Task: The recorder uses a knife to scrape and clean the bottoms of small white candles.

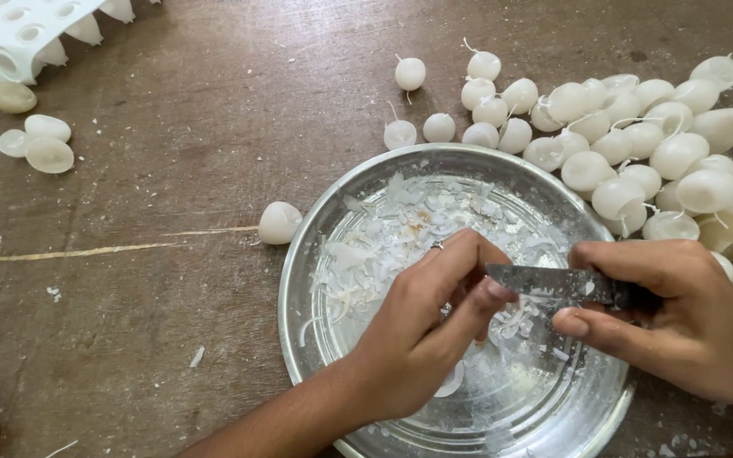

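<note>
- Knife [553,284], dark-bladed and flecked with white wax, lying crosswise above the metal plate [316,254], handle end buried in the right hand [680,326].
- Head view, right side: right hand clamping the knife between thumb below and curled fingers above, blade pointing toward the left hand [426,331].
- Head view, centre: left hand closing its fingers around something small right at the blade tip; too hidden to tell what, likely one of the wax pieces.
- Both hands hovering together over the plate, nearly touching at the blade.
- Wax shavings [400,229] piling thin and curly across the plate's far half.
- Heap of white domed candles [638,161] with short wicks spreading over the brown table [154,322] beyond and to the right of the plate.
- One lone candle [279,222] sitting just beside the plate's left rim.
- White perforated mould tray [19,34] showing at the top left corner, a few flat wax discs [44,144] lying near it.
- Risk, as a judgement: blade edge working very near the left fingertips, so slipping on smooth wax and nicking a finger.
- Also possible: pressing too hard and gouging or cracking the hidden piece, or cutting off its wick.
- Also possible: shavings flicking over the rim onto the table, with the hands working near the plate's front edge.
</note>
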